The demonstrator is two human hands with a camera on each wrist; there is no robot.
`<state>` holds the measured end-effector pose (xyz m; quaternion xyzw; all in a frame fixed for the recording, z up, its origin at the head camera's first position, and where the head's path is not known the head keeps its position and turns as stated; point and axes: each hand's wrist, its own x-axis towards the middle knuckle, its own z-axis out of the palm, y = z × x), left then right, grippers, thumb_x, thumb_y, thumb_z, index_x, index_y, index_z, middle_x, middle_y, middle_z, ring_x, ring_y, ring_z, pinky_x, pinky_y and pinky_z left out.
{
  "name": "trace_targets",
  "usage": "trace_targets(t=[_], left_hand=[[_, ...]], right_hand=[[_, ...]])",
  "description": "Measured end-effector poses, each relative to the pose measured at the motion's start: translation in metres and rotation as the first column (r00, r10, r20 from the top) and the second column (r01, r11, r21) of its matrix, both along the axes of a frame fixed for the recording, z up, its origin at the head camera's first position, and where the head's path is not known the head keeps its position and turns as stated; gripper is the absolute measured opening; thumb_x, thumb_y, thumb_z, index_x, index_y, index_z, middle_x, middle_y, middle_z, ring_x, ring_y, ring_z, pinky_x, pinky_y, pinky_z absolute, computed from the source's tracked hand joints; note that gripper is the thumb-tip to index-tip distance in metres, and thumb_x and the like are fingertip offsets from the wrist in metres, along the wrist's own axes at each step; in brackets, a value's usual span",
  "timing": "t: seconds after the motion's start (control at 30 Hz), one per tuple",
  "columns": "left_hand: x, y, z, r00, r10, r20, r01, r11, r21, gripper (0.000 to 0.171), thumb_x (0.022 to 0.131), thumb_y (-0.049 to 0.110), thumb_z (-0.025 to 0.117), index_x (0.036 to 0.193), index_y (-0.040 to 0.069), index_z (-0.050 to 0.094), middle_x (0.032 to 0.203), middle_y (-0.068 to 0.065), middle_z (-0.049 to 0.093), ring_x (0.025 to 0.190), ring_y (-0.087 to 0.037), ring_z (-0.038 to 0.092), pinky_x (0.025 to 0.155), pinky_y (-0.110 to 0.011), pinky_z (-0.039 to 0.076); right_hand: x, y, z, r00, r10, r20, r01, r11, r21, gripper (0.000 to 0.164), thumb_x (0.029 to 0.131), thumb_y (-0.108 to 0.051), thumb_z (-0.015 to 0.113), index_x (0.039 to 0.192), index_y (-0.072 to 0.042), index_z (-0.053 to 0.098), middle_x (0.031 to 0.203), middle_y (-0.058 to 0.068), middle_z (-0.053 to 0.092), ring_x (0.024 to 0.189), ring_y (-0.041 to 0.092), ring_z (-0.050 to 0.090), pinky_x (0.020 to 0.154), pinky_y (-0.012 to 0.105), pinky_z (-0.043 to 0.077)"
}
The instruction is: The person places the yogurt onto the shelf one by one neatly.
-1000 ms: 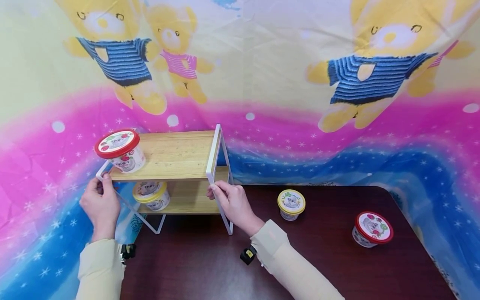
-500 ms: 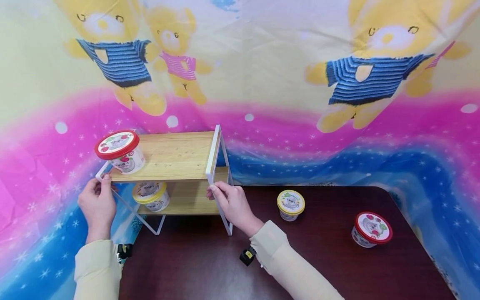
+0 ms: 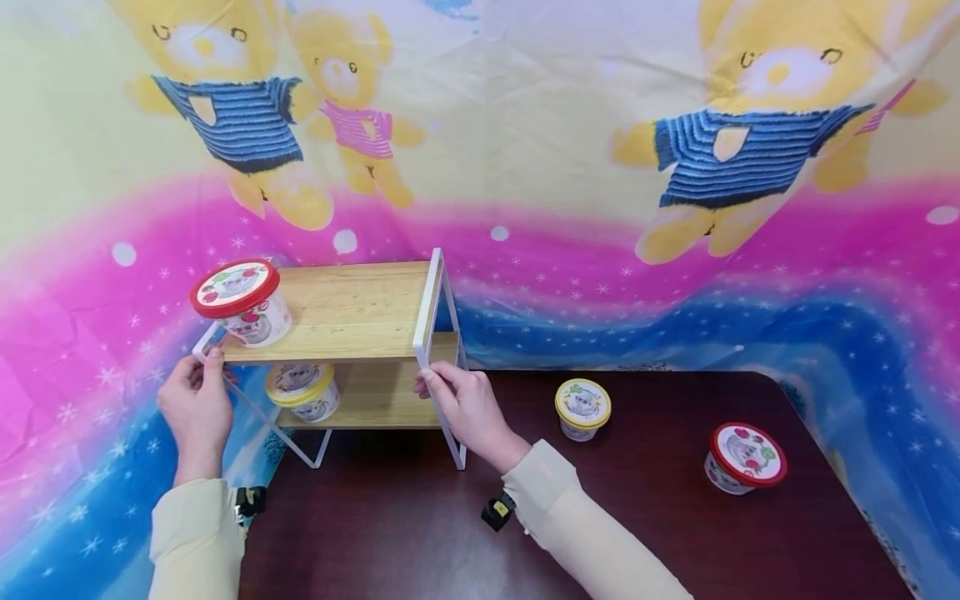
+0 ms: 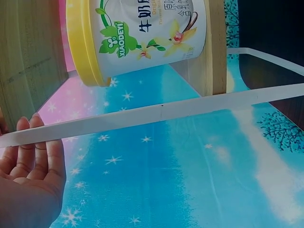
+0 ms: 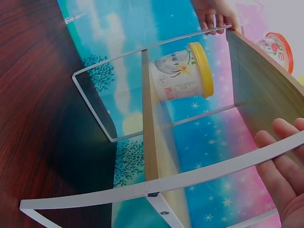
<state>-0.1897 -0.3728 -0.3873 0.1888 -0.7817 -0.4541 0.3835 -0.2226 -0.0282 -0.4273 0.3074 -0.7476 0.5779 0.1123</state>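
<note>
A two-tier wooden shelf (image 3: 352, 304) with white metal side frames stands on the dark table. My left hand (image 3: 197, 408) pinches the upper front corner of its left frame, thumb in front and fingers behind. On the right frame, my right hand (image 3: 468, 412) grips the front upright just below the top board. A red-lidded tub (image 3: 258, 321) sits at the left end of the top board, close to my left hand. Under it, a yellow-lidded tub (image 3: 315, 406) stands on the lower board; the left wrist view shows this tub (image 4: 152, 33) upright against the board.
Right of the shelf, a smaller-looking yellow-lidded tub (image 3: 582, 408) stands on the table (image 3: 637, 533). Farther right is another red-lidded tub (image 3: 746, 458). A bear-printed cloth (image 3: 525, 150) hangs close behind the shelf and along the table's sides.
My left hand and forearm have shifted slightly left, still at the same corner. The right hand, the shelf and the tubs stay in place.
</note>
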Motion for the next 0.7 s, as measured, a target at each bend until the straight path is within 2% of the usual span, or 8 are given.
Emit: trace_targets(t=[0.23,0.37,0.47,0.7], left_hand=[[-0.001,0.001,0.000,1.000,0.005,-0.011,-0.004,1.000,0.008,0.031,0.104,0.037,0.059,0.099,0.009,0.070,0.077,0.010,0.065,0.066,-0.001,0.061,0.057,-0.016,0.043],[-0.001,0.002,-0.001,1.000,0.002,-0.021,-0.002,1.000,0.009,0.030,0.104,0.036,0.059,0.095,0.009,0.068,0.078,0.008,0.065,0.067,-0.003,0.061,0.054,-0.017,0.041],[-0.001,0.002,0.000,1.000,0.000,-0.029,0.000,1.000,0.015,0.029,0.104,0.036,0.059,0.094,0.010,0.068,0.076,0.010,0.064,0.067,-0.003,0.061,0.054,-0.017,0.042],[0.000,0.005,0.001,0.998,-0.004,-0.060,0.005,1.000,0.014,0.029,0.104,0.033,0.059,0.092,0.007,0.067,0.073,0.010,0.063,0.065,-0.003,0.060,0.057,-0.016,0.042]], right_hand=[[-0.001,0.002,0.003,0.999,0.032,0.011,-0.032,0.999,0.013,0.027,0.108,-0.023,0.054,0.106,-0.003,0.073,0.095,0.001,0.076,0.088,0.010,0.072,0.084,0.028,0.056],[0.000,0.005,0.002,0.998,0.040,0.042,-0.041,0.999,0.034,0.025,0.108,-0.025,0.055,0.112,-0.005,0.071,0.101,0.003,0.076,0.091,0.015,0.073,0.082,0.030,0.056],[0.001,0.008,0.001,0.998,0.006,0.068,-0.010,0.999,0.047,0.028,0.107,-0.029,0.055,0.119,-0.007,0.069,0.105,0.000,0.075,0.091,0.011,0.072,0.081,0.030,0.057],[-0.002,0.017,0.001,0.996,-0.077,0.046,0.074,0.995,0.070,0.032,0.107,-0.036,0.055,0.123,-0.012,0.069,0.107,-0.004,0.073,0.093,0.005,0.068,0.084,0.031,0.055]])
